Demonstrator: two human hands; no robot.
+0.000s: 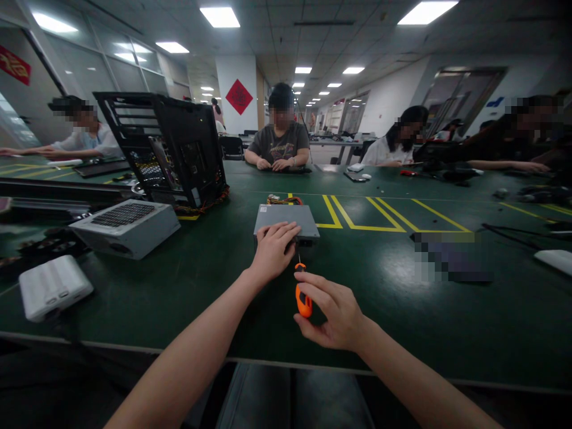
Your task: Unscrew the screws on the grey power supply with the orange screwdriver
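In the middle of the table lies a grey computer power supply [286,217], with a label on its top and a bundle of coloured wires [286,200] behind it. My left hand [273,247] rests on its top near the front edge, fingers stretched out flat. Between the thumb and fingers of my right hand [333,310] is an orange and black screwdriver [304,301]. The thin shaft points away from me toward the front face of the power supply. Whether its tip touches a screw is too small to tell.
On the left stand a black computer case [179,149], a second power supply [129,226] with a mesh grille, and a white box-shaped device [53,286]. A pixelated object [451,256] lies to the right. Several people sit around the green table [384,333]; one person [281,134] faces me.
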